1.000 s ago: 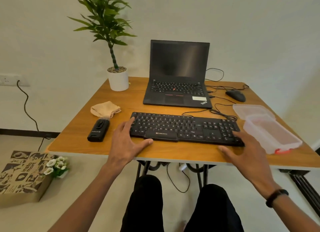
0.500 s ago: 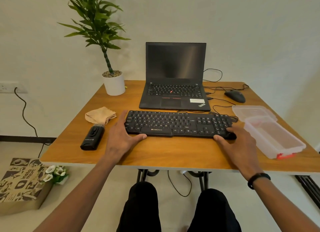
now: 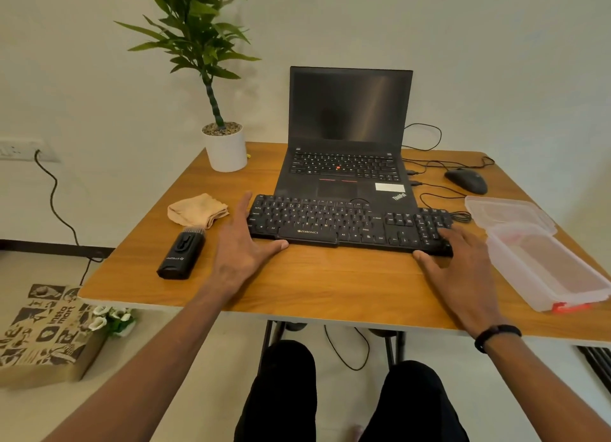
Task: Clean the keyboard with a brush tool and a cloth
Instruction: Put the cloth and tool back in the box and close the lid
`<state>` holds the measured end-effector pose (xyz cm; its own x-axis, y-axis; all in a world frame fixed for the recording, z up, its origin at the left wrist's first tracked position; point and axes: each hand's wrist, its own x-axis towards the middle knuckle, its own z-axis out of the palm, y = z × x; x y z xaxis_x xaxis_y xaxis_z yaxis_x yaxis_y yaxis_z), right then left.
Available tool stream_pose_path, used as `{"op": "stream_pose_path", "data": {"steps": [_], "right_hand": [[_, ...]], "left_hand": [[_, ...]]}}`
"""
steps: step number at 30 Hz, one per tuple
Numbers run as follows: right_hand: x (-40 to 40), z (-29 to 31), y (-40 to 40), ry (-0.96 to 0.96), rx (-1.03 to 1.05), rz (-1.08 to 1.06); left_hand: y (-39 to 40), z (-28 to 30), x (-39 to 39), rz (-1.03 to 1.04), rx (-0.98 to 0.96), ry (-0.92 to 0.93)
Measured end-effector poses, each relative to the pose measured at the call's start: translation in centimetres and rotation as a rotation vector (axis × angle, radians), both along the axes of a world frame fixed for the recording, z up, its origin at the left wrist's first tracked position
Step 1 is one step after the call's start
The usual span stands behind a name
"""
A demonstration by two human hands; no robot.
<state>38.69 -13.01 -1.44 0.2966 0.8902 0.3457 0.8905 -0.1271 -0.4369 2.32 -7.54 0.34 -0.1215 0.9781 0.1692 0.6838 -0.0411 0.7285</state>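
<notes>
Pushed Zebronics keyboard (image 3: 347,225) back from table's near edge over last second, now sat just in front of ThinkPad laptop (image 3: 347,164), its far edge overlapping laptop's front lip. Left hand (image 3: 246,243) at keyboard's left end, fingers straight and spread wide, thumb along front edge, gripping nothing. Right hand (image 3: 459,266) at right end, fingers straight over numpad corner, thumb touching front edge, also holding nothing. Looked like positioning step only; actual cleaning not yet started. Brush tool (image 3: 181,254) lay untouched just left of left hand, bristle end toward beige cloth (image 3: 197,210), the two touching or nearly so, could not tell which. Both tools within easy reach of left hand. More bare wooden table (image 3: 330,286) freed in front of keyboard. Likely next: release keyboard, pick up brush tool. Clear plastic container (image 3: 545,266) near right hand, mouse (image 3: 466,180) behind it, potted plant (image 3: 224,144) at back left. Keyboard cable bunched by right end, possible snag if shifted further
</notes>
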Motion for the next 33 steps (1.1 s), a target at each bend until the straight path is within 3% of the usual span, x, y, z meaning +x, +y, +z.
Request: {"op": "stream_pose_path", "data": {"steps": [6, 12, 16, 19, 22, 28, 33], "right_hand": [[-4.0, -0.7, -0.7, -0.200, 0.097, 0.243], [-12.0, -0.4, 0.1, -0.132, 0.098, 0.432], [-17.5, 0.4, 0.9, -0.122, 0.116, 0.521], [-22.3, 1.3, 1.1, -0.124, 0.106, 0.601], [-27.2, 1.8, 1.5, -0.151, 0.059, 0.690], [-33.7, 1.4, 3.2, 0.073, -0.026, 0.641], [-35.4, 0.2, 4.4, 0.135, -0.026, 0.590]], "left_hand": [[-2.3, -1.3, 0.2, -0.061, 0.162, 0.184], [-4.3, -1.7, -2.7, -0.104, 0.253, 0.224], [-5.3, -1.2, -6.2, 0.067, 0.360, 0.214], [-5.8, -0.9, -8.6, 0.325, 0.324, 0.199], [-5.7, -1.4, -10.8, 0.453, 0.224, 0.149], [-4.1, -3.3, -13.3, 0.438, 0.164, 0.095], [-3.5, -3.6, -13.8, 0.410, 0.170, 0.053]]}}
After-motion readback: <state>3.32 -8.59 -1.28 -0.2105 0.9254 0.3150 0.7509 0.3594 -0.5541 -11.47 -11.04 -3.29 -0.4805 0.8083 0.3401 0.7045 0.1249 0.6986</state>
